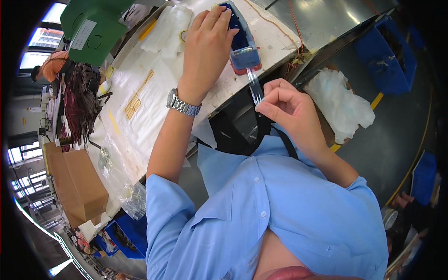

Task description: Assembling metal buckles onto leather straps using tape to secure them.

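A blue desktop tape dispenser (246, 58) with a reddish base sits at the near edge of the white-covered table. My left hand (205, 51), with a metal watch (182, 103) on its wrist, grips the dispenser's upper side, its fingers bent over the rim. From the dispenser's front a strip of clear tape (255, 86) stretches down past the table edge. Its free end is pinched between thumb and fingers of my right hand (296, 112). Left of my left forearm, thin gold-coloured metal pieces (134, 105) lie on the white sheeting.
White plastic wrapping (170, 28) and a yellow loop (183, 35) lie beside my left hand. A green machine (93, 28) stands far left, a cardboard box (77, 184) nearer. Right of me are a bag of white plastic (338, 105) and a blue bin (387, 56). Another person (53, 65) bends over at far left.
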Available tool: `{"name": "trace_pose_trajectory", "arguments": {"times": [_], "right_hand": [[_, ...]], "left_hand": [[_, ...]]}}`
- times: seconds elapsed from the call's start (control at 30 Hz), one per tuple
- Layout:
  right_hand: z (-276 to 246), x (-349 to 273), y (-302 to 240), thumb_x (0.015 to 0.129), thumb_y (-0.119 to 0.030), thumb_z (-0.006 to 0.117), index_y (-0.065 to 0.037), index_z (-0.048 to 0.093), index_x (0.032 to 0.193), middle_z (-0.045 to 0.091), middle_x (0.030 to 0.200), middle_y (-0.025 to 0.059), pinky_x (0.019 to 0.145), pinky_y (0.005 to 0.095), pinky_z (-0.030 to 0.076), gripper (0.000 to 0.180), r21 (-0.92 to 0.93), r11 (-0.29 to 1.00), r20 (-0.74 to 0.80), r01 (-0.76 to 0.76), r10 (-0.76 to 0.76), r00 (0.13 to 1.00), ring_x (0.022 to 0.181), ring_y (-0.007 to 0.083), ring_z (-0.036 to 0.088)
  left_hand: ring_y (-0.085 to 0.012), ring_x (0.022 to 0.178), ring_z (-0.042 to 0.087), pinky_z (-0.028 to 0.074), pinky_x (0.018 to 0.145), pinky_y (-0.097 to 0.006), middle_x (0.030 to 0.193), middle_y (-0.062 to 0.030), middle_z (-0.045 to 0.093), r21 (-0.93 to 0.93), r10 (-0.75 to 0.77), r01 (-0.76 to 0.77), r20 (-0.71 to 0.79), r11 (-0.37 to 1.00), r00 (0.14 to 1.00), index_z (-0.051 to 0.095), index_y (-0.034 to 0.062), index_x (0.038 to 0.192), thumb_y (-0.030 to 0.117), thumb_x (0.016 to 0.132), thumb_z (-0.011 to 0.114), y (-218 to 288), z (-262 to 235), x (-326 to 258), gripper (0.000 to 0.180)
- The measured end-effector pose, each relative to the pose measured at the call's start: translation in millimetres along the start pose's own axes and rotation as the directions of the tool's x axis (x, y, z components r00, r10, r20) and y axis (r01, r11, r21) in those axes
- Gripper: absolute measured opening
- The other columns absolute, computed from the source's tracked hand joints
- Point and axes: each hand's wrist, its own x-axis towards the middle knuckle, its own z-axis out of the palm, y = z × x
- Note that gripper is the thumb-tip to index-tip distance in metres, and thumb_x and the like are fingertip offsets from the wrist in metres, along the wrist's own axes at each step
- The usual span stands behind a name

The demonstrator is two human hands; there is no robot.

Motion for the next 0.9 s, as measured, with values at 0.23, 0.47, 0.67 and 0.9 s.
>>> {"name": "trace_pose_trajectory", "arguments": {"times": [0.23, 0.47, 0.67, 0.9], "right_hand": [[-30.2, -12.4, 115.8, 0.098, -0.008, 0.080, 0.003, 0.074, 0.096, 0.061, 0.116, 0.0036, 0.077, 0.0218, 0.049, 0.014, -0.146, 0.977, -0.032, -0.154, 0.150, 0.988, 0.090, 0.0053, 0.060], [-30.1, -16.4, 105.9, 0.099, -0.004, 0.078, 0.003, 0.072, 0.098, 0.062, 0.114, 0.0031, 0.078, 0.0225, 0.050, 0.009, -0.154, 0.988, -0.017, -0.012, 0.010, 1.000, 0.090, 0.0072, 0.060], [-24.3, -23.3, 84.2, 0.105, -0.006, 0.073, 0.002, 0.074, 0.100, 0.076, 0.110, 0.0080, 0.081, 0.0229, 0.052, 0.010, 0.016, 0.997, -0.014, -0.070, 0.070, 0.997, 0.094, 0.0073, 0.066], [-12.9, -25.0, 66.3, 0.108, -0.009, 0.069, 0.000, 0.070, 0.103, 0.080, 0.095, 0.0085, 0.077, 0.0244, 0.056, 0.010, 0.051, 0.981, 0.066, -0.189, 0.185, 0.980, 0.084, 0.0112, 0.074]], "left_hand": [[-0.0458, 0.138, 0.057, 0.047, 0.117, -0.050, 0.152, -0.0265, 0.060, 0.082, -0.131, 0.119, 0.160, 0.989, 0.978, 0.058, -0.0042, 0.148, 0.013, 0.096, 0.077, 13.6, -14.7, 8.6, 0.058], [-0.0440, 0.133, 0.060, 0.050, 0.113, -0.047, 0.144, -0.0268, 0.064, -0.194, -0.178, 0.176, 0.005, 0.965, 0.984, 0.061, -0.0024, 0.144, 0.015, 0.096, 0.076, -20.0, -38.1, -10.5, 0.053], [-0.0350, 0.089, 0.074, 0.057, 0.076, -0.044, 0.091, -0.0126, 0.076, 0.360, -0.551, 0.463, 0.198, 0.810, 0.810, 0.078, 0.0082, 0.095, 0.015, 0.098, 0.072, -103.8, -135.1, -109.2, 0.009], [-0.0377, 0.086, 0.073, 0.057, 0.078, -0.047, 0.094, -0.0148, 0.076, 0.431, -0.450, 0.276, 0.379, 0.859, 0.808, 0.074, 0.0053, 0.101, 0.011, 0.097, 0.070, -154.3, -163.0, -196.1, 0.008]]}}
